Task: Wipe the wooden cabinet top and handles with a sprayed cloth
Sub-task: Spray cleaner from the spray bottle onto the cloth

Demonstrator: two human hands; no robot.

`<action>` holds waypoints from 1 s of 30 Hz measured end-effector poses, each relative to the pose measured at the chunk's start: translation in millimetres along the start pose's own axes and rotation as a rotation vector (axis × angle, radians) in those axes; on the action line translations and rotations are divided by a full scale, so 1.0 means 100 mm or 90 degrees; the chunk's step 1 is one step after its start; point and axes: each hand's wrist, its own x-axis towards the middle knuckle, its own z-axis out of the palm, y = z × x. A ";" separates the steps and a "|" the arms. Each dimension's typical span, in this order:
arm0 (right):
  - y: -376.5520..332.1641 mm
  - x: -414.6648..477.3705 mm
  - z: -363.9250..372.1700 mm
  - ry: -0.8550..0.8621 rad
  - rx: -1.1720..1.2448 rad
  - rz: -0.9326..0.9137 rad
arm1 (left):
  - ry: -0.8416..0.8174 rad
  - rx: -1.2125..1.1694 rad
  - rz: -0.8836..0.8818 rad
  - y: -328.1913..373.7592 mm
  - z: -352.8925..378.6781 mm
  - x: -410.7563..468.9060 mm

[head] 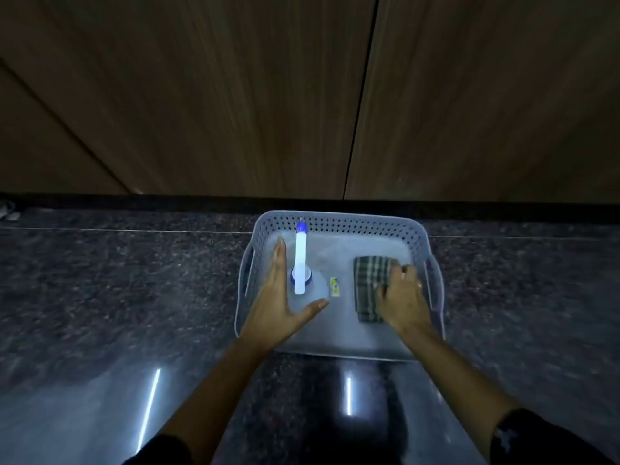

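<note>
Head view, looking down. A pale perforated plastic basket [339,223] sits on a dark speckled stone floor [134,280], close against the wooden cabinet doors [235,95] that fill the upper half of my view.

Left compartment of the scene: my left hand [278,297] is inside the basket, fingers straight and spread from the thumb, palm facing the clear spray bottle [302,263]. The hand is released, cupped beside the bottle; the thumb lies at the bottle's base, but I cannot tell whether it presses on it. The bottle stands upright, seen from above, with a white trigger head and blue nozzle tip.

Centre: a small yellow-and-white label [334,286] shows just right of the bottle; its writing is too small to read.

Right: my right hand [402,293] is curled down onto a folded checked cloth [370,280], fingers bent over its right edge in a grasp. The cloth lies flat on the basket bottom, well apart from the bottle. A ring shows on one finger.

Both dark sleeves [536,437] enter from below.
</note>
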 end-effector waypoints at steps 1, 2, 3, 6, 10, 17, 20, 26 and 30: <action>0.01 0.06 0.07 0.001 0.007 0.029 | 0.009 -0.047 -0.004 -0.02 0.05 0.03; 0.02 0.11 0.10 0.000 0.022 0.056 | 0.024 -0.084 -0.012 -0.04 0.09 0.08; 0.02 0.17 0.14 -0.012 0.036 0.081 | 0.036 -0.107 -0.024 -0.04 0.10 0.12; 0.01 0.30 0.24 -0.052 0.087 0.132 | 0.088 -0.160 -0.026 -0.08 0.16 0.18; 0.04 0.46 0.20 -0.061 0.311 0.230 | 0.081 -0.186 -0.035 -0.07 0.22 0.24; 0.19 0.56 0.37 -0.130 0.468 0.224 | 0.004 -0.200 -0.037 -0.11 0.23 0.34; 0.21 0.55 0.32 -0.159 0.549 0.173 | -0.004 -0.205 -0.019 -0.03 0.19 0.36; 0.23 0.45 0.07 -0.310 1.109 0.218 | 0.024 -0.153 -0.038 0.16 0.00 0.49; 0.15 0.39 0.07 -0.274 1.255 0.147 | -0.036 -0.102 0.001 0.51 -0.24 0.45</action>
